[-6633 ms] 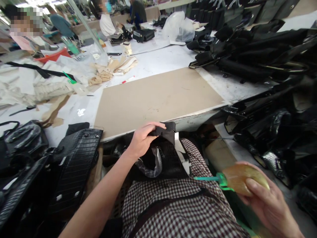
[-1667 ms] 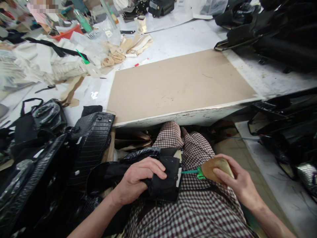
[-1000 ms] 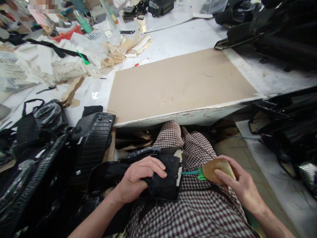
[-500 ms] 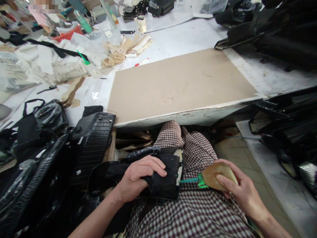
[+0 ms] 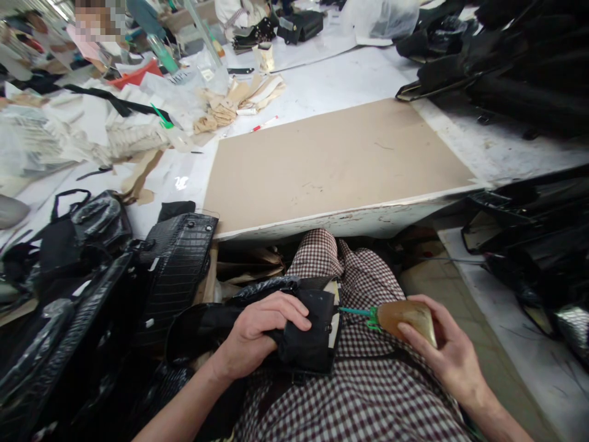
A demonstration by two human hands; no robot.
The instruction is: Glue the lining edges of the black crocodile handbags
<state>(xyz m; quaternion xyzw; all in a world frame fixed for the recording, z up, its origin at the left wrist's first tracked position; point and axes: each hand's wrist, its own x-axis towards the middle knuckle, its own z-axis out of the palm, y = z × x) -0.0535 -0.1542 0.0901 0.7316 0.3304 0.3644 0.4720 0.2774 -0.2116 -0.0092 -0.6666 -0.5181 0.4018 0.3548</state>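
A black bag piece point(image 5: 309, 331) rests on my lap over a checked apron point(image 5: 368, 387). My left hand point(image 5: 267, 325) grips it, thumb tucked beneath and fingers bent over the top. Along its right edge runs a pale strip point(image 5: 334, 328). My right hand point(image 5: 439, 337) is closed around a squeeze bottle of amber liquid point(image 5: 405, 322), held on its side. The thin green nozzle point(image 5: 356, 311) points left, its tip at the pale edge of the bag piece; whether it touches, I cannot tell.
A tan board point(image 5: 331, 162) lies on the white table ahead. Black crocodile-textured bag parts point(image 5: 177, 264) are heaped at the left, more black bags point(image 5: 519, 73) at the right. Another glue bottle with a green nozzle point(image 5: 177, 135) lies among white cloth pieces. A person point(image 5: 92, 49) is at the far left.
The squeeze bottle's nozzle tip has shifted up along the bag piece's right edge. My left hand keeps its hold, and the camera view has moved slightly.
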